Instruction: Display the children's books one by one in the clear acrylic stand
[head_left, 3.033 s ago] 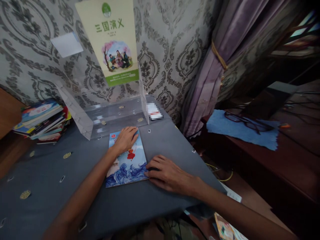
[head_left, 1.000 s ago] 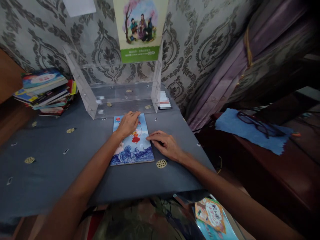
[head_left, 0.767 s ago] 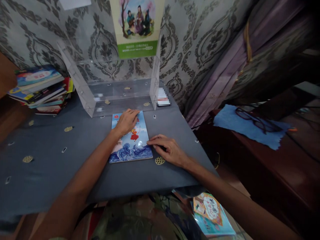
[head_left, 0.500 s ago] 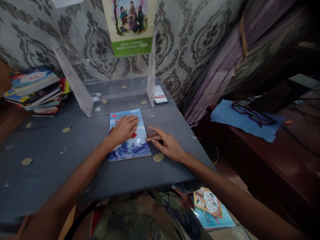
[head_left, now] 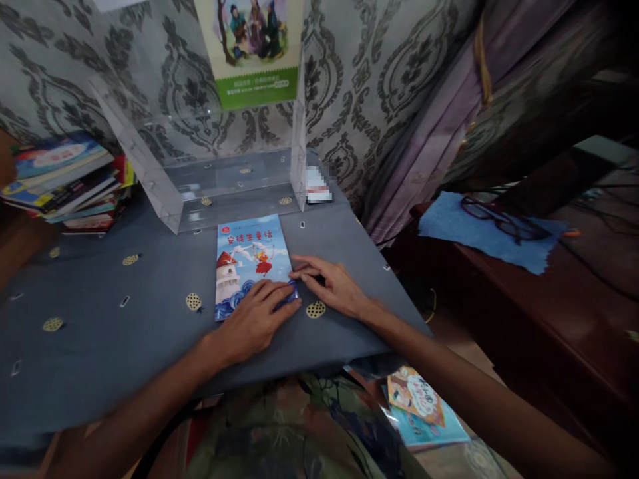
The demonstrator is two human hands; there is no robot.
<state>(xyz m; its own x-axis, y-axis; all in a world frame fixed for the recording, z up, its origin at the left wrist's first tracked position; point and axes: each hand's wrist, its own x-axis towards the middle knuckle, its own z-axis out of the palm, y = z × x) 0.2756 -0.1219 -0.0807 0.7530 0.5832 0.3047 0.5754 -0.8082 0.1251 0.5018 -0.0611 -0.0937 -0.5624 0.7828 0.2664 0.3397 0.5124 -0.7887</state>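
Observation:
A thin blue picture book (head_left: 249,251) lies closed on the grey patterned tablecloth (head_left: 164,332), its cover showing red title characters, a white tower and a small figure in red. Across the book's lower right part lies my left hand (head_left: 262,313), fingers stretched out and flat, the thumb near the corner. My right hand (head_left: 332,286) rests at the book's right edge, palm down on the cloth side, with fingers extended and fingertips touching the edge. The lower cover is partly hidden under my left hand.
Behind the book stands a clear acrylic rack (head_left: 170,209). A stack of books (head_left: 74,186) is at the back left. To the right, a dark red table (head_left: 499,299) carries a blue cloth (head_left: 449,223) with eyeglasses (head_left: 504,219). More books (head_left: 424,416) lie low at the right.
My left hand has slid from the upper middle of the cover down to its lower right corner, uncovering the title and picture. My right hand stays at the right edge.

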